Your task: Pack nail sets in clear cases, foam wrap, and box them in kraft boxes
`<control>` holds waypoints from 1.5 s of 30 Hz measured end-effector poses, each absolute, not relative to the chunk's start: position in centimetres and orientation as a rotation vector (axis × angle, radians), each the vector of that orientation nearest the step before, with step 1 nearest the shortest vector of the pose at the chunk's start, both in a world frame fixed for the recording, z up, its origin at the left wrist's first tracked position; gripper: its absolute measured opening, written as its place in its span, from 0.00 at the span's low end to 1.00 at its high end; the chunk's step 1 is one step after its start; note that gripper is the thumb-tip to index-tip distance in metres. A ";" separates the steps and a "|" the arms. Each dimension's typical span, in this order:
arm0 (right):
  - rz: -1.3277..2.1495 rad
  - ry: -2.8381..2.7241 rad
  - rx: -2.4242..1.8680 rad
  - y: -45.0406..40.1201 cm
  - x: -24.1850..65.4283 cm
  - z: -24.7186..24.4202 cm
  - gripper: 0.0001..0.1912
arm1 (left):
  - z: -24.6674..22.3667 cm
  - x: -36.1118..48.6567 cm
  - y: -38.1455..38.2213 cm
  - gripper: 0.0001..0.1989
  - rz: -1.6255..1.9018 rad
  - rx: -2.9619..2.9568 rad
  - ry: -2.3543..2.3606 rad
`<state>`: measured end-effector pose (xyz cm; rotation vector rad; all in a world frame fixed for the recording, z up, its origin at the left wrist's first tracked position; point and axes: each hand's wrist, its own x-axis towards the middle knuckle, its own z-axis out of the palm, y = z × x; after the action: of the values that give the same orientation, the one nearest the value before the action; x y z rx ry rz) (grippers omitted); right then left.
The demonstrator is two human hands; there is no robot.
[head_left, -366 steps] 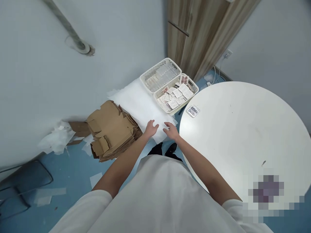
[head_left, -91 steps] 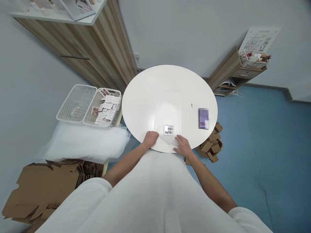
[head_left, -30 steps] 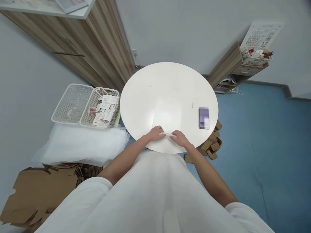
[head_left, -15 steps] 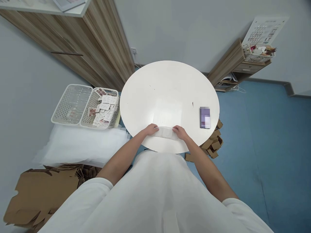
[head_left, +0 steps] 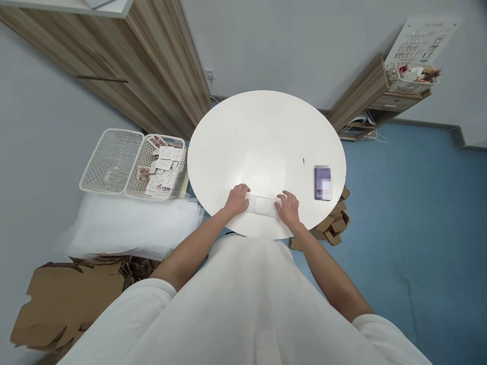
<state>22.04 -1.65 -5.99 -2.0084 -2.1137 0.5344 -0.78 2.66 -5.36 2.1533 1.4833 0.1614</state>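
Note:
A flat, whitish translucent strip (head_left: 262,206) lies across the near part of the round white table (head_left: 266,121). At its left end is my left hand (head_left: 238,199), fingers apart and curved, with the thumb at the strip's edge. My right hand (head_left: 288,207) rests at the other end, its thumb and fingers spread and bent over the strip. Neither hand is closed round it. To the right on the tabletop lies a purple box (head_left: 322,182), blurred by pixels.
Left of the table stand a white basket of printed cards (head_left: 163,170) and a basket of clear packets (head_left: 114,162). White translucent sheets (head_left: 137,223) and flattened cardboard (head_left: 76,299) lie nearer. Small brown boxes (head_left: 333,223) sit below the table's right edge.
Both hands have loosened from the strip's upper edge. Their fingers are now spread apart, and the right hand has shifted slightly to the right. The strip has hardly moved.

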 end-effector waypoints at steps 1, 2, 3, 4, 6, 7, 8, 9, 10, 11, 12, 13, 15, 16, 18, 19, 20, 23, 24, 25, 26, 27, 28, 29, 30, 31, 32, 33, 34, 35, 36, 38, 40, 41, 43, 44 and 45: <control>0.531 -2.236 -1.909 -1.9 21.7 -5.7 0.15 | -5.0 -0.5 2.5 0.19 0.156 2.223 1.374; 0.547 -2.355 -1.804 -2.1 21.4 -5.5 0.15 | -4.8 -0.1 2.4 0.20 0.132 2.278 1.267; 0.571 -2.456 -1.714 -2.2 21.0 -5.4 0.16 | -4.8 0.2 2.3 0.22 0.096 2.317 1.176; 0.593 -2.530 -1.660 -2.3 20.5 -5.4 0.18 | -4.8 0.6 2.2 0.24 0.056 2.345 1.107; 0.613 -2.596 -1.669 -2.3 19.8 -5.6 0.21 | -5.2 1.2 2.0 0.27 -0.012 2.371 1.053; 0.614 -2.599 -1.708 -2.2 19.6 -5.8 0.22 | -5.5 1.5 1.9 0.27 -0.033 2.376 1.057; 0.615 -2.597 -1.743 -2.2 19.4 -6.0 0.21 | -5.7 1.6 1.8 0.27 -0.043 2.381 1.069; 0.621 -2.596 -1.765 -2.1 19.3 -6.1 0.20 | -6.0 1.7 1.7 0.26 -0.044 2.386 1.084; 0.635 -2.595 -1.771 -2.1 19.3 -6.1 0.20 | -6.1 1.7 1.6 0.25 -0.038 2.389 1.096; 0.663 -2.594 -1.763 -2.1 19.4 -6.0 0.19 | -6.1 1.6 1.5 0.24 -0.031 2.386 1.102; 0.711 -2.586 -1.749 -2.1 19.6 -5.9 0.19 | -6.1 1.4 1.4 0.24 -0.026 2.377 1.101; 0.778 -2.572 -1.731 -2.1 19.7 -5.6 0.20 | -6.0 1.3 1.2 0.24 -0.026 2.360 1.096; 0.955 -2.523 -1.695 -2.3 20.2 -5.0 0.19 | -5.6 0.9 0.9 0.23 -0.038 2.307 1.078; 1.040 -2.493 -1.680 -2.4 20.4 -4.7 0.19 | -5.4 0.7 0.7 0.23 -0.047 2.278 1.070; 1.150 -2.430 -1.670 -2.5 20.7 -4.3 0.17 | -5.1 0.4 0.5 0.21 -0.061 2.226 1.067; 1.172 -2.396 -1.671 -2.4 20.8 -4.1 0.16 | -4.9 0.4 0.5 0.20 -0.059 2.205 1.072; 1.180 -2.357 -1.677 -2.2 20.8 -4.0 0.16 | -4.8 0.4 0.6 0.19 -0.053 2.187 1.085; 1.214 -2.184 -1.720 -1.1 20.9 -3.9 0.14 | -4.8 0.3 1.4 0.17 -0.032 2.116 1.136; 1.245 -2.101 -1.753 -0.6 21.0 -4.0 0.14 | -4.8 0.1 1.8 0.17 -0.028 2.081 1.159; 1.289 -2.011 -1.792 -0.2 21.1 -4.1 0.15 | -5.0 -0.1 2.2 0.18 -0.021 2.038 1.182; 1.338 -1.916 -1.830 0.3 21.2 -4.1 0.16 | -5.2 -0.4 2.6 0.19 -0.005 1.989 1.205; 1.382 -1.825 -1.859 0.6 21.4 -4.3 0.17 | -5.4 -0.8 3.0 0.20 0.021 1.938 1.232; 1.410 -1.745 -1.876 0.9 21.6 -4.4 0.18 | -5.7 -1.3 3.4 0.21 0.053 1.885 1.260; 1.425 -1.679 -1.880 1.1 21.8 -4.6 0.18 | -6.1 -1.7 3.7 0.20 0.084 1.836 1.284; 1.427 -1.626 -1.876 1.2 22.1 -4.9 0.19 | -6.5 -2.2 4.0 0.18 0.107 1.795 1.301; 1.419 -1.583 -1.877 1.2 22.3 -5.1 0.18 | -6.9 -2.6 4.3 0.16 0.116 1.762 1.316; 1.400 -1.545 -1.890 1.3 22.6 -5.4 0.18 | -7.3 -2.9 4.5 0.15 0.110 1.735 1.341; 1.382 -1.515 -1.913 1.3 22.8 -5.7 0.17 | -7.7 -3.2 4.6 0.14 0.093 1.708 1.383; 1.360 -1.490 -1.946 1.3 22.9 -6.1 0.15 | -8.1 -3.3 4.7 0.13 0.072 1.683 1.438; 1.330 -1.472 -1.988 1.3 23.1 -6.4 0.14 | -8.4 -3.5 4.8 0.13 0.053 1.658 1.496; 1.292 -1.461 -2.032 1.3 23.1 -6.7 0.12 | -8.6 -3.5 4.8 0.13 0.040 1.637 1.549; 1.221 -1.461 -2.105 1.3 23.1 -7.3 0.10 | -8.8 -3.5 4.7 0.13 0.033 1.615 1.610; 1.165 -1.467 -2.159 1.1 23.0 -7.7 0.08 | -8.8 -3.5 4.5 0.12 0.028 1.620 1.627; 1.145 -1.459 -2.174 1.0 23.0 -7.8 0.06 | -8.8 -3.5 4.4 0.12 0.018 1.624 1.639; 1.068 -1.443 -2.187 0.5 22.8 -7.9 0.10 | -8.5 -3.4 4.0 0.09 0.029 1.636 1.688; 0.986 -1.450 -2.191 0.3 22.7 -7.8 0.15 | -8.4 -3.3 3.9 0.09 0.070 1.653 1.725; 0.875 -1.477 -2.190 0.0 22.6 -7.7 0.19 | -8.1 -3.1 3.7 0.12 0.138 1.686 1.764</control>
<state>22.62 0.03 -7.72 -2.1903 -1.4773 0.8755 -3.13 3.65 -8.11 1.6857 1.7642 0.1378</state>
